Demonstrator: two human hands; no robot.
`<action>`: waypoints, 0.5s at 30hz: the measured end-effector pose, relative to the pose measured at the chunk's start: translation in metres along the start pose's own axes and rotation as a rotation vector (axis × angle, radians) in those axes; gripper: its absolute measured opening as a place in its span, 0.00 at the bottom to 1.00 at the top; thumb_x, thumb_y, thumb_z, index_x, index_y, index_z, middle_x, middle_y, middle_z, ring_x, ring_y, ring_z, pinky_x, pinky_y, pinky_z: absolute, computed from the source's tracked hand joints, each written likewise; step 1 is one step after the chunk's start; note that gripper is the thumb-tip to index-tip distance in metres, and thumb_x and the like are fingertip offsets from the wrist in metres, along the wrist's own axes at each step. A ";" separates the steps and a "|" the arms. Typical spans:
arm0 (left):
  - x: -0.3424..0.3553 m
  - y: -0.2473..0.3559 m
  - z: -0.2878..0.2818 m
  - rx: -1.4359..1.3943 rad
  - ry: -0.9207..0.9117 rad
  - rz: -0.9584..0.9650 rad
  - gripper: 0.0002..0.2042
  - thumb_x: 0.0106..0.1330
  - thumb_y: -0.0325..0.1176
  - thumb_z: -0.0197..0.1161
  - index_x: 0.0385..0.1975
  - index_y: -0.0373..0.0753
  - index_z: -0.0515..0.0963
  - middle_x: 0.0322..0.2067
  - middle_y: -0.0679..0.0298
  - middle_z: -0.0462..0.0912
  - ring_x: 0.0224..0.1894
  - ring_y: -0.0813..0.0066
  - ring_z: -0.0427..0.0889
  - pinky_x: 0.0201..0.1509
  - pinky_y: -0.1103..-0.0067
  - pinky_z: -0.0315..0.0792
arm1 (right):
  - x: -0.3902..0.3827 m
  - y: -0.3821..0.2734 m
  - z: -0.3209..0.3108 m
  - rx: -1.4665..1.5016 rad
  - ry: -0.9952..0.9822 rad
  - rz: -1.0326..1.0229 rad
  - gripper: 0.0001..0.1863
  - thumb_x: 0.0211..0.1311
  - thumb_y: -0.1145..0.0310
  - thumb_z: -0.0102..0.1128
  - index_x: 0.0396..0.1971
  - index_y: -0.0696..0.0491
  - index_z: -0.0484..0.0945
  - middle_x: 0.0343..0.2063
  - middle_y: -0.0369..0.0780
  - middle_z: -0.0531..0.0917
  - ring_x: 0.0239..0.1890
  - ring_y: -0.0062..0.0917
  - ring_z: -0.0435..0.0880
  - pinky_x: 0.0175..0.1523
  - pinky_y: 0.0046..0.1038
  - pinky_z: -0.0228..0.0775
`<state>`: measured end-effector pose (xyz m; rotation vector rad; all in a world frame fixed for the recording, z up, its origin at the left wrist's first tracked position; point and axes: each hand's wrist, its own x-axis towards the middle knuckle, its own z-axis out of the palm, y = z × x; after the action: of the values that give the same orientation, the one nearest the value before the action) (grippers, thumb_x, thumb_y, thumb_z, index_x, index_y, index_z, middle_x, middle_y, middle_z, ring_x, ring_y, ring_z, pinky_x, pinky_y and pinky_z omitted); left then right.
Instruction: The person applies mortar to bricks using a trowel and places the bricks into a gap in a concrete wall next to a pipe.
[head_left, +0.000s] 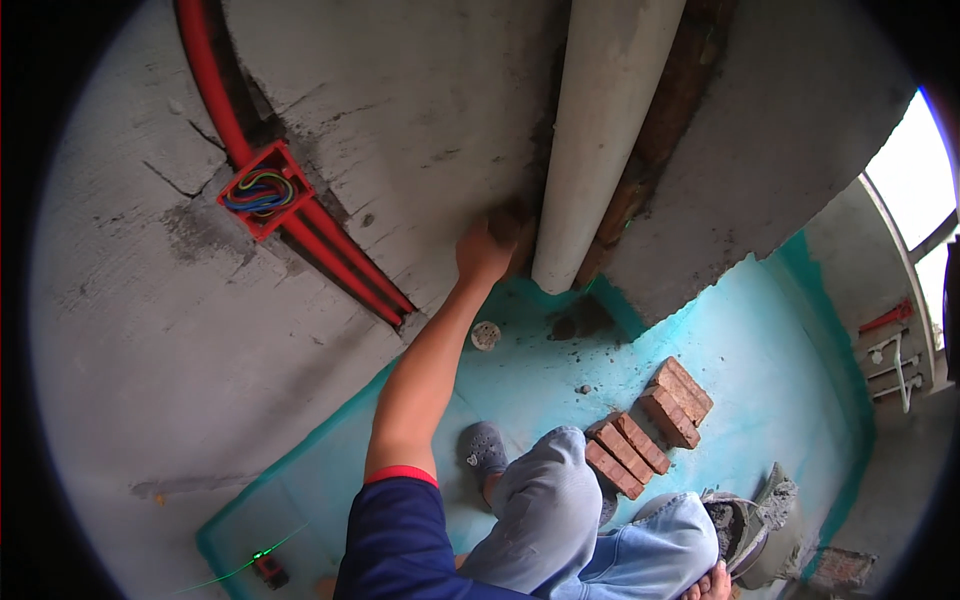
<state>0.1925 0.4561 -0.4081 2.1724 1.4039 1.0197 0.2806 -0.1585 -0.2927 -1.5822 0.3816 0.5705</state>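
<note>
My left arm reaches up to the grey wall beside a tall pale pipe (605, 130). At its end, my left hand (482, 254) is closed around a dark brown brick (509, 222), which sits in shadow against the wall close to the pipe's left side. The fingers partly cover the brick. Low in the view, my right hand (712, 583) is beside my right knee with its fingers curled; what they hold, if anything, is hidden. Near it stands a bucket (735, 530) of grey mortar, with a mortar-covered trowel (776, 497) at its rim.
Several red-brown bricks (627, 450) lie on the turquoise-coated floor (770, 350). A round drain (486, 336) and dark debris (585, 318) are near the pipe's foot. Red conduits and a red junction box (266, 190) with loose wires are set into the left wall. A small device (269, 570) shows green light.
</note>
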 end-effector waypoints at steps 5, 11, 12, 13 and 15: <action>0.021 0.013 0.021 -0.092 0.112 0.068 0.23 0.51 0.37 0.68 0.46 0.34 0.73 0.38 0.46 0.81 0.42 0.46 0.79 0.44 0.61 0.75 | -0.002 0.004 0.005 -0.003 0.018 0.001 0.09 0.70 0.65 0.49 0.27 0.48 0.69 0.13 0.27 0.67 0.11 0.10 0.60 0.14 0.15 0.51; 0.019 0.021 0.022 -0.139 0.056 0.008 0.26 0.55 0.35 0.66 0.52 0.33 0.68 0.45 0.43 0.77 0.47 0.45 0.77 0.51 0.60 0.73 | -0.007 0.001 0.027 0.017 0.063 0.010 0.09 0.68 0.67 0.51 0.26 0.49 0.68 0.13 0.28 0.66 0.10 0.11 0.61 0.14 0.15 0.52; 0.019 0.022 0.021 -0.138 0.053 0.009 0.26 0.55 0.35 0.66 0.52 0.33 0.68 0.45 0.43 0.77 0.47 0.45 0.77 0.51 0.60 0.73 | -0.007 0.001 0.027 0.018 0.064 0.013 0.09 0.68 0.67 0.51 0.26 0.49 0.68 0.13 0.28 0.66 0.10 0.11 0.61 0.14 0.15 0.52; 0.019 0.025 0.022 -0.128 0.028 -0.019 0.27 0.55 0.35 0.66 0.54 0.33 0.67 0.47 0.42 0.76 0.48 0.44 0.76 0.52 0.59 0.72 | -0.006 0.001 0.026 -0.058 0.055 -0.026 0.09 0.68 0.66 0.51 0.26 0.49 0.68 0.13 0.28 0.66 0.10 0.11 0.60 0.14 0.16 0.51; 0.018 0.030 0.023 -0.124 -0.003 -0.043 0.28 0.56 0.35 0.66 0.55 0.34 0.66 0.49 0.41 0.74 0.50 0.43 0.75 0.52 0.58 0.72 | 0.000 0.005 0.020 -0.283 0.093 -0.109 0.10 0.67 0.66 0.52 0.25 0.50 0.67 0.12 0.28 0.65 0.09 0.12 0.60 0.13 0.16 0.50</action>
<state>0.2325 0.4610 -0.3976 2.0459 1.3428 1.0580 0.2749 -0.1391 -0.2973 -1.8942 0.2904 0.4836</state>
